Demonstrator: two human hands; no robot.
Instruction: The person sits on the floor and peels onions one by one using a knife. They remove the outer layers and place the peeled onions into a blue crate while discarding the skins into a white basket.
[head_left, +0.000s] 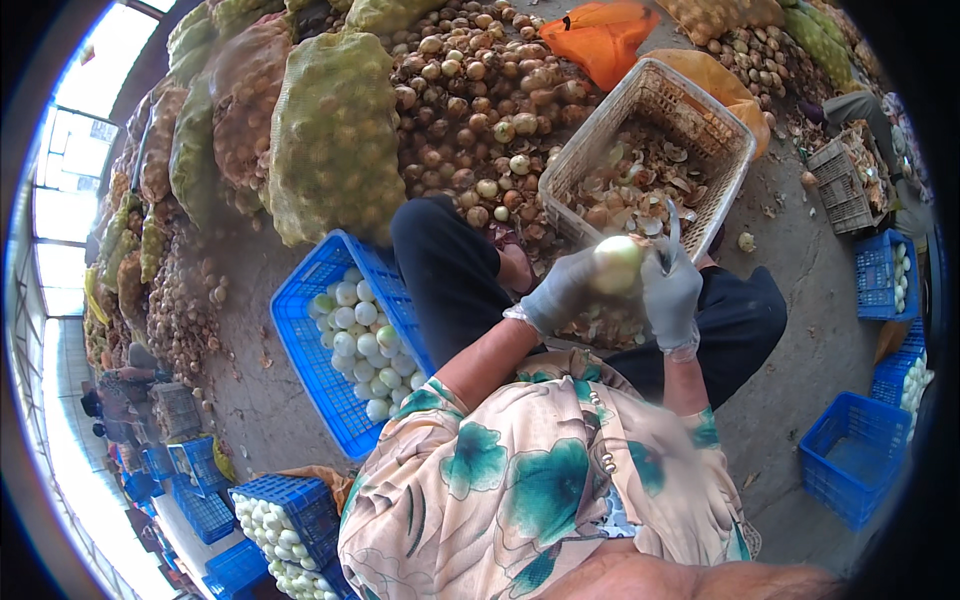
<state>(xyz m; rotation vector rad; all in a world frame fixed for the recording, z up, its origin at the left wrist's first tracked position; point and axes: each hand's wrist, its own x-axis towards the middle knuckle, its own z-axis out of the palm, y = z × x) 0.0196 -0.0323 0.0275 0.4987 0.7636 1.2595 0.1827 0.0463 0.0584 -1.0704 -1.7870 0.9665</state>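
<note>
My left hand (559, 292), in a pale glove, grips a peeled whitish-green onion (617, 264). Facing it, my gloved right hand (671, 292) is closed around a small knife (673, 221), whose curved blade points up and away from me. The onion sits between the two hands, above the near end of a dirty white plastic crate (551, 184). Loose onion skins (637, 176) lie inside that crate. At my left, a blue plastic crate (300, 360) holds many peeled onions (366, 330).
Unpeeled onions (480, 97) are heaped ahead, beside a full mesh sack (334, 142) and an orange bag (600, 37). Stacked crates of peeled onions (277, 536) stand behind left. At right are a blue crate (855, 457) and another person's leg (859, 109) by a skin-filled crate (844, 180).
</note>
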